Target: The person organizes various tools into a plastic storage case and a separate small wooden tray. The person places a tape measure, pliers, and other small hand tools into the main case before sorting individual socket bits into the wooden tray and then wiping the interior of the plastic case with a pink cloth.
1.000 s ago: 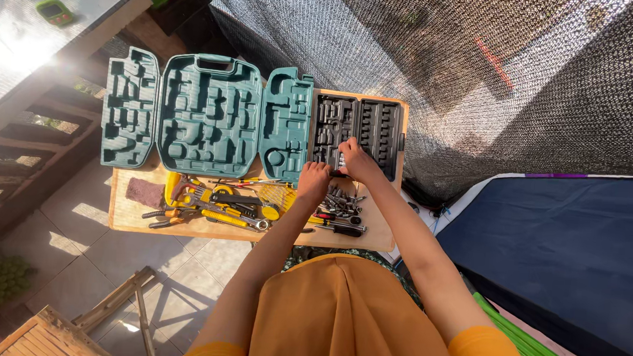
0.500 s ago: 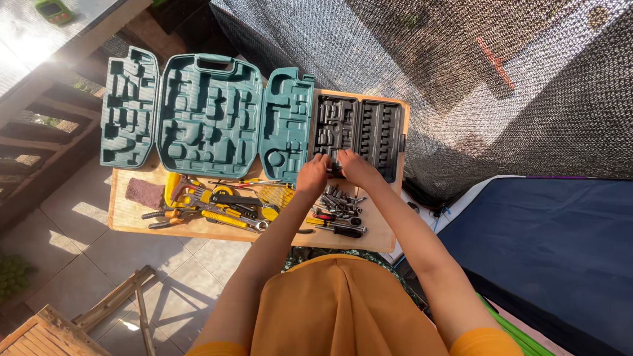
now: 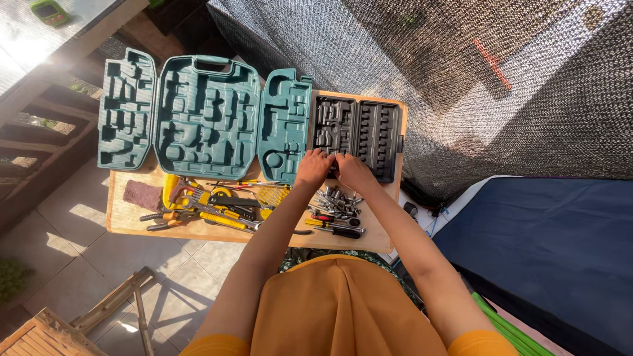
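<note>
1. The black socket tray (image 3: 357,135) lay flat at the right end of the wooden table (image 3: 123,215), its rows running away from the person.
2. The left hand (image 3: 313,167) and right hand (image 3: 353,170) met at its near edge, fingers curled; what they held could not be told.
3. Loose sockets (image 3: 335,201) lay just beneath.

The open tool case (image 3: 206,116) is teal, its moulded tray (image 3: 357,133) at three o'clock dark grey. The counter (image 3: 123,215) is pale wood, strewn with yellow-and-black tools (image 3: 210,207) and silvery sockets (image 3: 335,201). At twelve o'clock hangs black mesh netting (image 3: 446,55).
</note>
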